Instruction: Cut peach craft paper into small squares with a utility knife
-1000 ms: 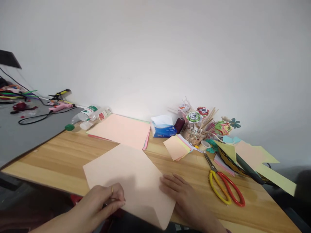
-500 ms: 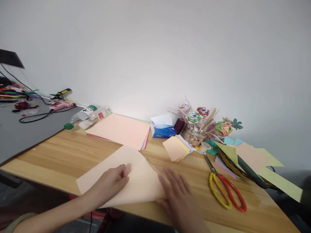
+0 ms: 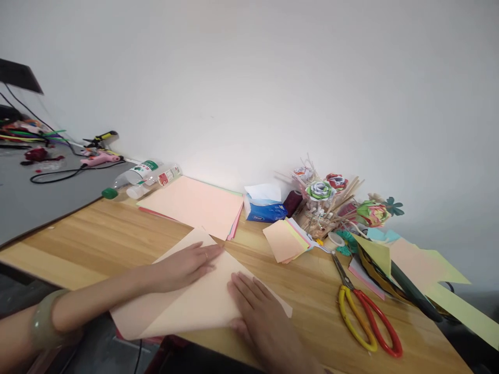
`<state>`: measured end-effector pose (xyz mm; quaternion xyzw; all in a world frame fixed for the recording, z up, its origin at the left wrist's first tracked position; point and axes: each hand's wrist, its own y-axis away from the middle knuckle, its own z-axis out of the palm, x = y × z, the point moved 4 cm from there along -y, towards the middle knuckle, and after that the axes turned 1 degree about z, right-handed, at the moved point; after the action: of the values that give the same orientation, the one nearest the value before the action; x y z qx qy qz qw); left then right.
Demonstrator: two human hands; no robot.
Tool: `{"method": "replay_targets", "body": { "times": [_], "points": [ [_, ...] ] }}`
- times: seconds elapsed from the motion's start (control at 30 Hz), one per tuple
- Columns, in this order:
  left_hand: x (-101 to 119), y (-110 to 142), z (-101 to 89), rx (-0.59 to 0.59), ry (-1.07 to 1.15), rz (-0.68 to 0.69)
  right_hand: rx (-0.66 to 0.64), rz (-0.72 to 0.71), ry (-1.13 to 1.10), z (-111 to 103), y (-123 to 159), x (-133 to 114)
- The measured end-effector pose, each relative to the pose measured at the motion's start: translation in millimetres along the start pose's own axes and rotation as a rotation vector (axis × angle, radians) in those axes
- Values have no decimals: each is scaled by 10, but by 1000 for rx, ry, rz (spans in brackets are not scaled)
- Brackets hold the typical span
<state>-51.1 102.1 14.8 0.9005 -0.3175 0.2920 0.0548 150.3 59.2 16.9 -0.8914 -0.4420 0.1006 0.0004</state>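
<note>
A pale peach sheet of paper (image 3: 198, 306) lies folded over at the front edge of the wooden table, one corner reaching past that edge. My left hand (image 3: 189, 265) rests flat on its upper part, fingers stretched toward the far fold, with a ring on one finger. Pressed on the right part of the sheet is my right hand (image 3: 257, 306), fingers extended and close together. Right of it lie scissors (image 3: 353, 296) with one yellow and one red handle, blades pointing away from me.
Behind the sheet lies a stack of large coloured paper (image 3: 195, 202), with plastic bottles (image 3: 136, 176) beside it. A tissue pack (image 3: 265, 205), small paper squares (image 3: 286, 241) and paper flowers (image 3: 322, 190) stand along the wall. A pink glue gun (image 3: 102, 158) is far left.
My left hand has moved forward along the paper and its curled fingers have stretched out flat. My right hand has shifted slightly left onto the sheet. The view has tilted a little.
</note>
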Motion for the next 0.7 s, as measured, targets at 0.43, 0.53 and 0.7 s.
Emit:
{"method": "replay_targets", "body": {
  "times": [0.43,0.53,0.7],
  "points": [
    [-101,99,-23,-8,1,2,-107,-65,-47,-7,-195,73],
    [-127,82,-26,-6,-72,53,-139,-75,-56,-21,-213,88],
    [-134,87,14,66,-203,173,-137,-110,-29,7,-229,113]
  ]
}}
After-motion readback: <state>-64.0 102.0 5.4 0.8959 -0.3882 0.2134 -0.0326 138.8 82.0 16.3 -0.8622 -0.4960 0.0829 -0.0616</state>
